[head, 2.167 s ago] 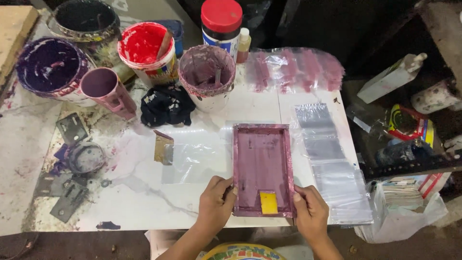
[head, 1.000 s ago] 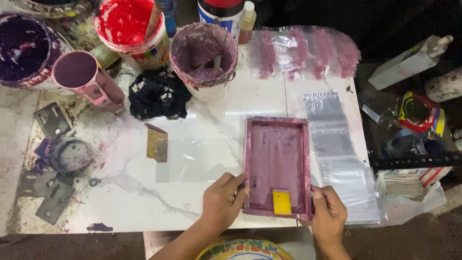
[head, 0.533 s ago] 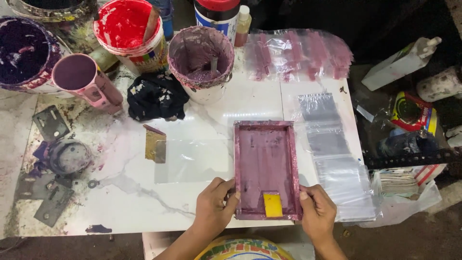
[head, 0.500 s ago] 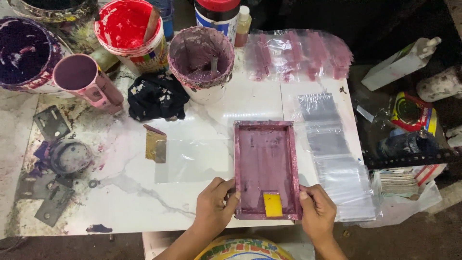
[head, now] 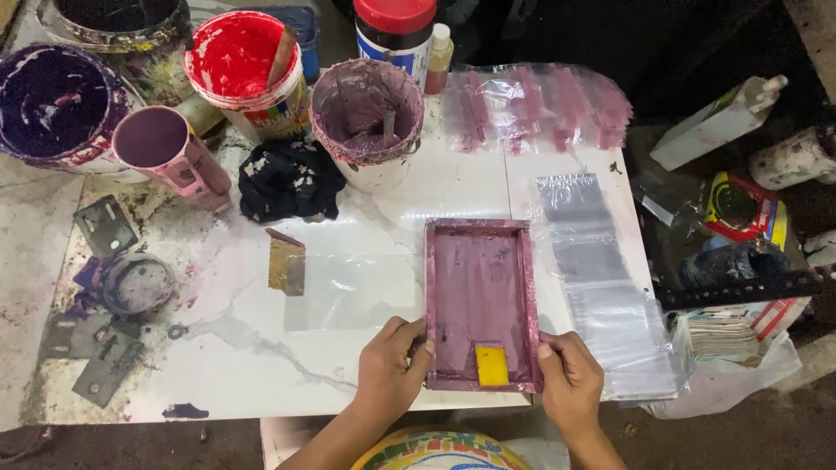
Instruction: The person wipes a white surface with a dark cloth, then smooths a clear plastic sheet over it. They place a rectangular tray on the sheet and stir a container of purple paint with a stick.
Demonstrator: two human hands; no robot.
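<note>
1. White marble-patterned surface (head: 261, 348), stained with pink and purple paint, fills the view from the head camera.
2. Near its front edge lies a rectangular frame (head: 480, 296), pink-stained, its long axis running from the person towards the far side, short ends near and far.
3. A small yellow patch (head: 491, 365) sits inside the frame at the near end.
4. The left hand (head: 392, 370) has its grip closed on the frame's near left corner, thumb on the rim.
5. The right hand (head: 570, 379) grips the near right corner the same way.
6. A clear plastic sheet (head: 353, 292) lies flat just left of the frame, perhaps reaching under it; the edge is hard to see.
7. Clear bags (head: 610, 287) lie in a row on the right.
8. Behind stand a pink-smeared bucket (head: 366, 122), a red paint tub (head: 244, 70) and a black rag (head: 292, 178).
</note>
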